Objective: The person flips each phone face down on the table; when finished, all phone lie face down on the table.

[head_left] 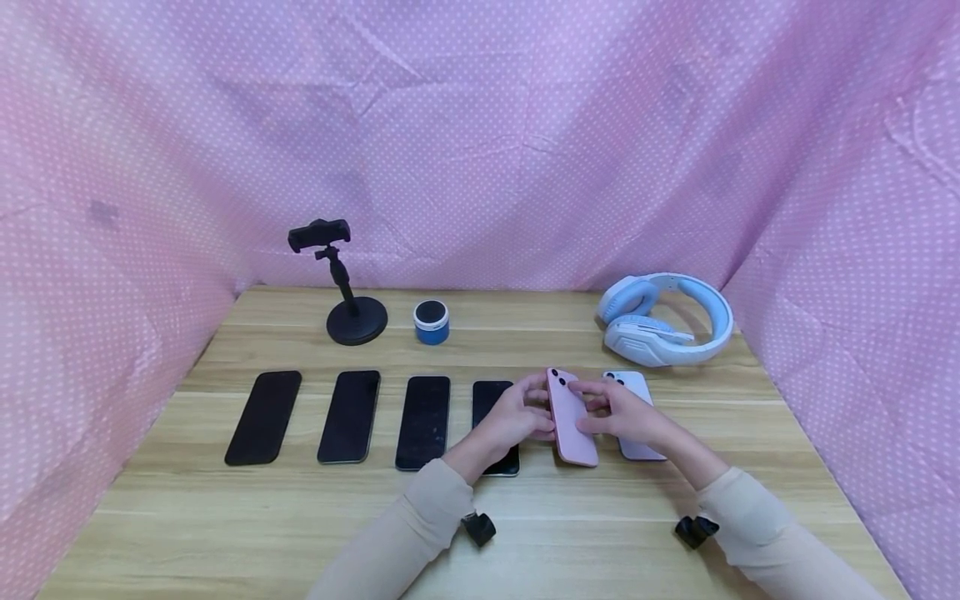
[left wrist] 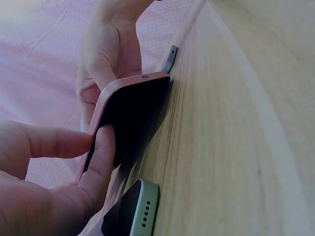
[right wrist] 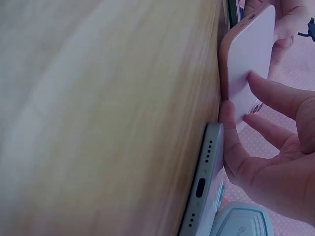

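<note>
A pink phone [head_left: 573, 429] is tilted on the table, its back with the cameras facing up and its left long edge raised. My left hand [head_left: 517, 414] holds that raised edge; in the left wrist view its bent fingers [left wrist: 101, 152] lie at the edge and against the dark screen [left wrist: 133, 113]. My right hand [head_left: 626, 414] holds the right side, with fingertips [right wrist: 261, 83] on the back and another finger low by the edge. A pale lilac phone [head_left: 639, 448] lies face down under my right forearm. A black-screened phone [head_left: 489, 397] is partly hidden by my left hand.
Several phones lie screen up in a row leftward, among them one [head_left: 423, 421], another [head_left: 349, 417] and the leftmost [head_left: 264, 417]. Behind them stand a black phone stand [head_left: 357, 321] and a small blue speaker [head_left: 432, 325]. White-and-blue headphones [head_left: 660, 342] rest back right. Pink dotted cloth [head_left: 480, 167] surrounds the table.
</note>
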The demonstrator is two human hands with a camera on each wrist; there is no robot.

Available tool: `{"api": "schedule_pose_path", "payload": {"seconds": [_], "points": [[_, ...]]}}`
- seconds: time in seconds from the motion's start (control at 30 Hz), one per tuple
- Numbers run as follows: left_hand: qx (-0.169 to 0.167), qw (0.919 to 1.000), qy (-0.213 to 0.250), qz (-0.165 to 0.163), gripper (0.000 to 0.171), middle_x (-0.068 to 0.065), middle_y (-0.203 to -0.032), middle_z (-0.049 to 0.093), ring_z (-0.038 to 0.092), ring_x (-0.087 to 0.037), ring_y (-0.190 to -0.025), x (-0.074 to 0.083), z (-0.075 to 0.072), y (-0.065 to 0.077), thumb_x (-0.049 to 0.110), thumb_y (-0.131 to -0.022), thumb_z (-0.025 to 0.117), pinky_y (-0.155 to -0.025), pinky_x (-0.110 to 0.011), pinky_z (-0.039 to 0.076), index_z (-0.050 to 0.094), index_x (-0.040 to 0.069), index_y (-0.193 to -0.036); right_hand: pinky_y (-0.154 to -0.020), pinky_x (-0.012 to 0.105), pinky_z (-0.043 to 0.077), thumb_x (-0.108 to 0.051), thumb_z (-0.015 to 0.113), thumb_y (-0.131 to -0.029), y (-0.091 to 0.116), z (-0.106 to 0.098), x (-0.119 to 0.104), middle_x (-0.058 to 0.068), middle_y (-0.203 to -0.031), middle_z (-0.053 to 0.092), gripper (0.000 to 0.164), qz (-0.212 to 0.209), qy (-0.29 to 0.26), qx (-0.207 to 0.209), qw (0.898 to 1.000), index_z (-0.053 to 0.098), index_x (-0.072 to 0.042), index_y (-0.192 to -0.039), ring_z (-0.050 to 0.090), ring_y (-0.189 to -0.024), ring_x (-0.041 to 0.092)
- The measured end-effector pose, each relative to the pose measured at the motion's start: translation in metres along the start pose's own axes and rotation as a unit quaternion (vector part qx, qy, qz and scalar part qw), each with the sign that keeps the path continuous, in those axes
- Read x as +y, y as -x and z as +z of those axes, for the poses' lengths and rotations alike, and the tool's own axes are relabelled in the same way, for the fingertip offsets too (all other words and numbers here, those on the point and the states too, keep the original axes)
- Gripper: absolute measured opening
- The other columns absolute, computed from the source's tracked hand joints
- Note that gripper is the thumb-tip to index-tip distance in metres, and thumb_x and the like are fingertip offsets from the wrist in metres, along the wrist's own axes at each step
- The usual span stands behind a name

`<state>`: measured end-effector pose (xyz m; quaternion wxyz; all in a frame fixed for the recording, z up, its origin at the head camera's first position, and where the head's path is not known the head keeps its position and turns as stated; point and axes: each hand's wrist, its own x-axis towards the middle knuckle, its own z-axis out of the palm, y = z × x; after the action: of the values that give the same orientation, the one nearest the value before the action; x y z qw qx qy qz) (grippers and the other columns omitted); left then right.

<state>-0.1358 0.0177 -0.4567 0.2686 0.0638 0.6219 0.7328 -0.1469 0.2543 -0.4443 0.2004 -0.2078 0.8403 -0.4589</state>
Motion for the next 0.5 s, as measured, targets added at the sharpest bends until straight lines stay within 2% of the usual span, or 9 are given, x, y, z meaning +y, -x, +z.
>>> {"api": "schedule_pose_path", "payload": {"seconds": [0.27,0.5], "points": [[0.014,0.9994,-0.022,-0.021,0.075,-0.011,-0.131,0.052,0.067,-0.022,-0.096,-0.0012,-0.0001,0.0012,-0.018,-0.090,0.058,-0.082,-0.034,0.060,0.036,0.009,-0.157,-0.091,0.042,0.054,-0.009,0.078,-0.091,-0.0002,0.0030,-0.0010,0.031,-0.139,0.046,0.062,0.007,0.052,0.023,0.998,0.050,0.009,-0.143,0.060,-0.113,0.036],[0.004,0.9982,-0.055,-0.023,0.070,-0.011,-0.134,0.052,0.067,-0.021,-0.104,0.0012,0.0012,0.0059,-0.007,-0.093,0.065,-0.087,-0.033,0.059,0.036,0.005,-0.156,-0.087,0.039,0.056,-0.008,0.078,-0.090,-0.0004,0.0045,-0.0034,0.031,-0.135,0.047,0.061,0.004,0.078,0.035,0.996,0.052,0.009,-0.141,0.063,-0.108,0.035]]}}
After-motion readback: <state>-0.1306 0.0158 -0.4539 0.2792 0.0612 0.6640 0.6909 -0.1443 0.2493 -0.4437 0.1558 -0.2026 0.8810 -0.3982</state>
